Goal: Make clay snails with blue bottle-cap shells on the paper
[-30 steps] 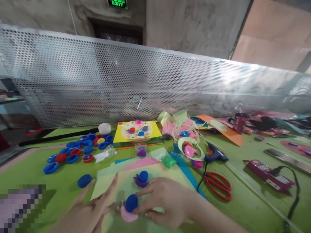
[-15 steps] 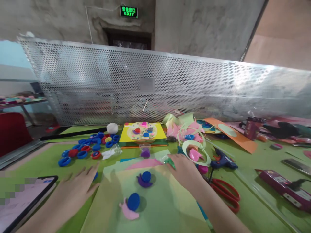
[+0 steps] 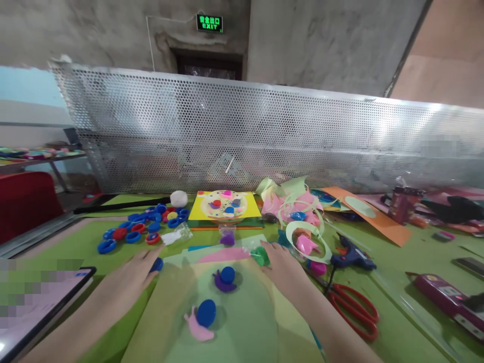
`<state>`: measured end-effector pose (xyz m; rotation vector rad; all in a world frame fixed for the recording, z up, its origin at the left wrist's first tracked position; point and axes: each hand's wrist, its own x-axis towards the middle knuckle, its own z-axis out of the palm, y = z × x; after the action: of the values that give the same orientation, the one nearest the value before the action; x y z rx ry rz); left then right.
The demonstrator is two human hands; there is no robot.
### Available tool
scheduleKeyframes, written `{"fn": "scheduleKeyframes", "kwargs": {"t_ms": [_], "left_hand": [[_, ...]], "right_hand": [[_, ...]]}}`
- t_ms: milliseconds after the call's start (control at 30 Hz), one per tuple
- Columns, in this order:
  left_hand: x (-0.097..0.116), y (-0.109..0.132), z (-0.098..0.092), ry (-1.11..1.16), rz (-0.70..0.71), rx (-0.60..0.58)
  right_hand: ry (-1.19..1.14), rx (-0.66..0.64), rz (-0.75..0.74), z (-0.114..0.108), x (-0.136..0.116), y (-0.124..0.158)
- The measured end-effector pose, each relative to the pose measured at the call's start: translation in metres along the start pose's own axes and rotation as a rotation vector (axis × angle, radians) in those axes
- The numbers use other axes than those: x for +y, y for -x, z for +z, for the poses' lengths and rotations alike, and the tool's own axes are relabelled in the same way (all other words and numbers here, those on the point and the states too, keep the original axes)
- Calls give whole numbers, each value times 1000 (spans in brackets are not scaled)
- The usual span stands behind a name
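Observation:
My left hand (image 3: 134, 272) reaches over the table's left side, fingers stretched out and thumb apart. Between thumb and fingers lies a blue bottle cap (image 3: 157, 264), partly hidden. My right hand (image 3: 283, 267) has its thumb and fingers around a lump of green clay (image 3: 260, 256) in a clear bag at the paper's upper right edge. On the pale green paper (image 3: 242, 327) lie two snail shapes with blue caps as shells: a purple snail (image 3: 224, 285) and, nearer me, a pink snail (image 3: 198, 327).
Blue and red caps (image 3: 132, 237) lie at left, beyond a tablet (image 3: 45, 312). A decorated yellow card (image 3: 196, 209) stands at the back. Right are paper scraps (image 3: 282, 204), a blue glue gun (image 3: 351, 254), red-handled scissors (image 3: 353, 307) and a maroon device (image 3: 446, 297).
My left hand has moved forward and its fingers have drawn closer together near the blue cap. More of the green clay shows beside my right hand. The view has shifted slightly.

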<state>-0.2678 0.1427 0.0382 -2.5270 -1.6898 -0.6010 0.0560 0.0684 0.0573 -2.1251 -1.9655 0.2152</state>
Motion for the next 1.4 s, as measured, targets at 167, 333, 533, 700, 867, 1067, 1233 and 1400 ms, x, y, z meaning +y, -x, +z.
{"fn": "scheduleKeyframes", "kwargs": {"t_ms": [167,333,533,700,867,1067,1233,1400], "left_hand": [[11,1,7,-35,33,-61],[28,3,0,-1,47,-32],[67,27,-10,307,130,32],[97,34,-10,697,-22,-22],[112,17,-25,906,-162,-166],[123,7,-31,990,-242,-95],[134,20,-30,1093,-197,-88],[135,27,-31,1055,-97,-110]], "right_hand": [[-120,64,-34,3,-1,-1],[-229,152,-128,5,-4,-1],[-321,211,-324,2,-20,12],[-400,230,-491,2,-36,26],[-289,244,-614,4,-40,35],[-389,539,-664,-1,-43,44],[-393,497,-705,-1,-48,46],[-405,444,-550,0,-50,44]]}}
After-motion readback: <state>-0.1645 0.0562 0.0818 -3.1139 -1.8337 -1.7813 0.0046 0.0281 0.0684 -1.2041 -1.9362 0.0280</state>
